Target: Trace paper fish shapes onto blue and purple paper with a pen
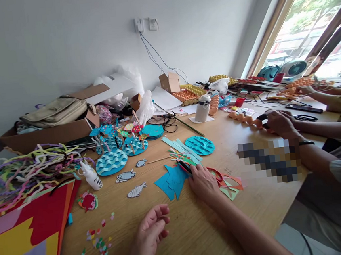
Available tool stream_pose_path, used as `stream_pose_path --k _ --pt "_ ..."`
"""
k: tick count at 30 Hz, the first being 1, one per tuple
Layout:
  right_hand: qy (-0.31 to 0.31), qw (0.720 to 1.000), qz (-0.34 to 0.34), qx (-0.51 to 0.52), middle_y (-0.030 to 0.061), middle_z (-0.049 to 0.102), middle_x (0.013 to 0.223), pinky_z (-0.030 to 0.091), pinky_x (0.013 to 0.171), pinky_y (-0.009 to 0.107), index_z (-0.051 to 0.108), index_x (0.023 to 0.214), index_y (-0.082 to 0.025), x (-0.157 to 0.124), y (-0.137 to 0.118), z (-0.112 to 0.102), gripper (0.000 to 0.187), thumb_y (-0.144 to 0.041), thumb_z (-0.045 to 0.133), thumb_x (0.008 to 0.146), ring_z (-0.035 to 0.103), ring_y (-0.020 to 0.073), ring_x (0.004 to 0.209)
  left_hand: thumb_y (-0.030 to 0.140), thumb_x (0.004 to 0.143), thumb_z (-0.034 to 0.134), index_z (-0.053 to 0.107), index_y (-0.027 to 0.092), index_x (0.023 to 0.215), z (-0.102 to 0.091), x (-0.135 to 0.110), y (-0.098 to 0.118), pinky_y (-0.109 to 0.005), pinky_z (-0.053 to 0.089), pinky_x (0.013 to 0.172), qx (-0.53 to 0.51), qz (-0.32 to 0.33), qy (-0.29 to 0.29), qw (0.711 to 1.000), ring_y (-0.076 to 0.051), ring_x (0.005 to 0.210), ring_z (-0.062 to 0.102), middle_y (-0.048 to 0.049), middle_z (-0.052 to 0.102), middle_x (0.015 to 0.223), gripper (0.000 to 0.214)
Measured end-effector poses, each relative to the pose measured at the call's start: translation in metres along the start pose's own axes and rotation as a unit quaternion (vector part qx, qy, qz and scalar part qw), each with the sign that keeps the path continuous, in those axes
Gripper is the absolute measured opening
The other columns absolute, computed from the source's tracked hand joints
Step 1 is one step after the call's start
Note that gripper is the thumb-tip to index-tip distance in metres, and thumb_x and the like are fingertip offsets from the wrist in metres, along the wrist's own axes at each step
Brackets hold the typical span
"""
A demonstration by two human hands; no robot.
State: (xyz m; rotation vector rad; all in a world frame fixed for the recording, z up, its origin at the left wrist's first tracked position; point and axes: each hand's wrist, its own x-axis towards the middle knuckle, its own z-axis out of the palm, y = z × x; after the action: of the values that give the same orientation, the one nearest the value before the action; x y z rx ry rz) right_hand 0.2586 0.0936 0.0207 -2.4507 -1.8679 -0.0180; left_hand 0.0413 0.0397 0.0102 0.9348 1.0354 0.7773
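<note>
Just below the middle of the frame I have the right hand (205, 182) palm down over the table (181, 232), its fingertips at a slim dark object (184, 167), with red-handled scissors (218, 173) just beside and partly hidden by it; whether the fingers are clamped on either one I cannot tell, since the back of the hand covers the contact; at the lower centre, well apart from it, I see the left hand (152, 230) with its fingers loosely curled and nothing visible between them.

Left of the right fingertips lie blue paper cut-outs (173, 180); above them, pale blue strips (180, 148) reach toward a round blue piece (199, 145); green and orange paper scraps (232, 190) sit right of the scissors. Left of centre I count three small grey fish (136, 190), with a white glue bottle (91, 177) upright farther left, beside a wavy blue disc (111, 163); below the bottle lies a red round cut-out (88, 201).

At lower left, paper confetti (102, 248) is scattered beside coloured sheets (46, 221); fuzzy stems (37, 170) heap above those; at the right, another person's hands (279, 122) meet at one end of an orange egg-carton strip (245, 119); a pixelated patch below them hides whatever is there.
</note>
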Motion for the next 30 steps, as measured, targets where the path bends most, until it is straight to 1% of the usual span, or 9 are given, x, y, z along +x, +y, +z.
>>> stream_pose_path --k 3,4,6,8,9,14,19,25,30 --pt "-0.004 1.0 -0.007 -0.003 0.011 0.06 0.1 0.039 0.065 0.031 0.055 0.101 -0.016 0.001 0.0 0.001 0.023 -0.017 0.039 0.086 0.056 0.0254 0.094 0.021 0.075 0.046 0.062 0.019 0.106 -0.002 0.0 0.009 -0.031 0.046 0.082 0.191 0.085 -0.053 0.977 -0.022 0.102 0.055 -0.0076 0.062 0.11 0.035" --pt "-0.006 1.0 -0.01 -0.004 0.0107 0.06 0.099 0.039 0.065 0.031 0.056 0.101 -0.016 0.001 0.0 0.001 0.023 -0.015 0.037 0.086 0.056 0.0252 0.093 0.017 0.074 0.045 0.062 0.019 0.106 -0.002 0.002 0.012 -0.033 0.045 0.086 0.266 0.12 -0.058 0.955 -0.022 0.104 0.054 -0.0076 0.062 0.111 0.037" --pt "-0.006 1.0 -0.017 -0.006 0.0105 0.06 0.1 0.039 0.065 0.031 0.056 0.1 -0.016 0.002 0.0 0.001 0.025 -0.014 0.036 0.087 0.056 0.0253 0.093 0.01 0.072 0.042 0.062 0.018 0.108 0.001 0.008 0.018 -0.038 0.038 0.097 0.414 0.189 -0.049 0.889 -0.024 0.11 0.05 -0.0089 0.06 0.115 0.041" --pt "-0.005 1.0 -0.02 -0.008 0.0106 0.059 0.102 0.039 0.066 0.032 0.056 0.102 -0.017 0.001 0.0 -0.002 0.025 -0.014 0.036 0.086 0.055 0.0259 0.095 0.006 0.074 0.039 0.061 0.015 0.111 0.003 0.016 0.022 -0.044 0.031 0.103 0.515 0.225 -0.036 0.826 -0.027 0.117 0.045 -0.0112 0.058 0.119 0.044" --pt "-0.002 1.0 -0.022 -0.008 0.0107 0.058 0.104 0.039 0.067 0.032 0.056 0.103 -0.017 0.0 -0.001 -0.004 0.025 -0.016 0.038 0.086 0.054 0.0264 0.096 0.004 0.074 0.038 0.06 0.015 0.113 0.005 0.02 0.023 -0.045 0.029 0.104 0.54 0.23 -0.033 0.809 -0.028 0.12 0.042 -0.0117 0.057 0.121 0.045" --pt "0.011 0.995 -0.09 0.031 0.0101 0.058 0.107 0.038 0.078 0.033 0.058 0.102 -0.019 -0.013 -0.009 -0.017 0.022 -0.021 0.046 0.084 0.052 0.0255 0.101 0.002 0.077 0.037 0.062 0.019 0.11 0.005 0.041 0.024 -0.04 0.027 0.106 0.541 0.229 -0.042 0.808 -0.026 0.125 0.039 -0.0094 0.055 0.125 0.045" --pt "-0.031 0.984 -0.163 0.072 0.0089 0.06 0.103 0.04 0.078 0.029 0.06 0.094 -0.018 -0.028 -0.027 -0.016 0.016 -0.027 0.054 0.082 0.055 0.0228 0.096 0.003 0.078 0.04 0.062 0.023 0.11 0.003 0.05 0.017 -0.039 0.027 0.106 0.535 0.233 -0.043 0.811 -0.026 0.123 0.04 -0.007 0.057 0.122 0.043" --pt "-0.033 0.987 -0.149 0.048 0.0077 0.061 0.102 0.042 0.077 0.032 0.059 0.096 -0.019 -0.026 -0.043 -0.012 0.019 -0.028 0.059 0.079 0.055 0.0253 0.098 0.008 0.084 0.039 0.064 0.021 0.103 0.004 0.058 0.017 -0.038 0.033 0.098 0.563 0.241 -0.054 0.788 -0.027 0.111 0.048 -0.0103 0.058 0.112 0.034" --pt "-0.035 0.99 -0.135 0.033 0.0099 0.063 0.095 0.042 0.072 0.031 0.06 0.094 -0.017 -0.016 -0.048 -0.01 0.014 -0.021 0.053 0.083 0.059 0.025 0.091 0.006 0.084 0.035 0.065 0.019 0.096 0.005 0.061 0.027 -0.036 0.037 0.091 0.597 0.24 -0.076 0.762 -0.025 0.101 0.05 -0.0105 0.059 0.104 0.035"
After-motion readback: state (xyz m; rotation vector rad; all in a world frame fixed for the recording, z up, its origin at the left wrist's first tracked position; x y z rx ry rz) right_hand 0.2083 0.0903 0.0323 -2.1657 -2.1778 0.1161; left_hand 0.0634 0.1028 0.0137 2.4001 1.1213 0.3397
